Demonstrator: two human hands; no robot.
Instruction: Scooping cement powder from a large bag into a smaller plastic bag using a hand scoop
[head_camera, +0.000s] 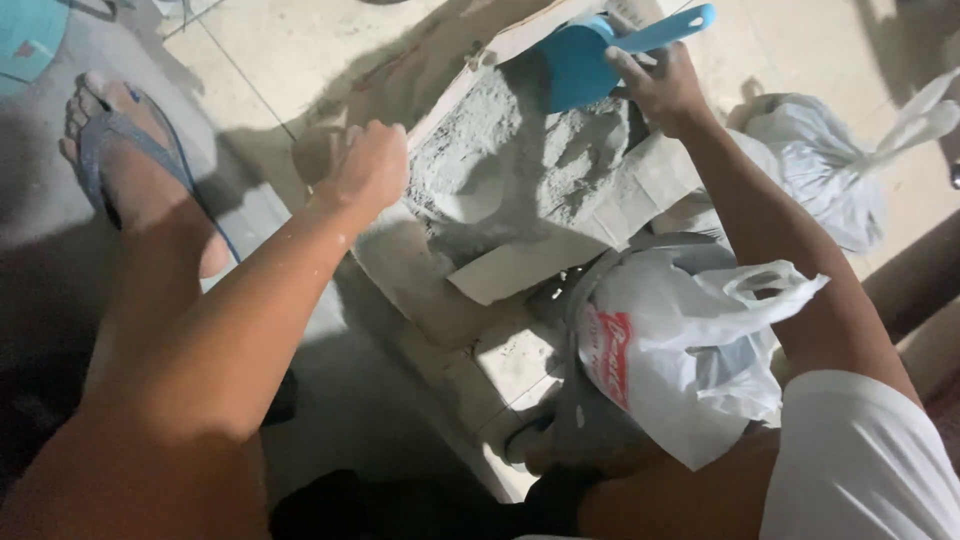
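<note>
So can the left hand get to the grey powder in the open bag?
Probably yes. The left hand grips the open bag's edge, right beside the grey powder, with nothing between them. The right hand holds the blue scoop further along.

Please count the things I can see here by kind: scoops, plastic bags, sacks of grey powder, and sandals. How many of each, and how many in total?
Blue scoop, held by the right hand: 1
White plastic bags, one near and one knotted farther off: 2
Open sack of grey powder, its edge held by the left hand: 1
Blue sandal: 1
Total: 5
</note>
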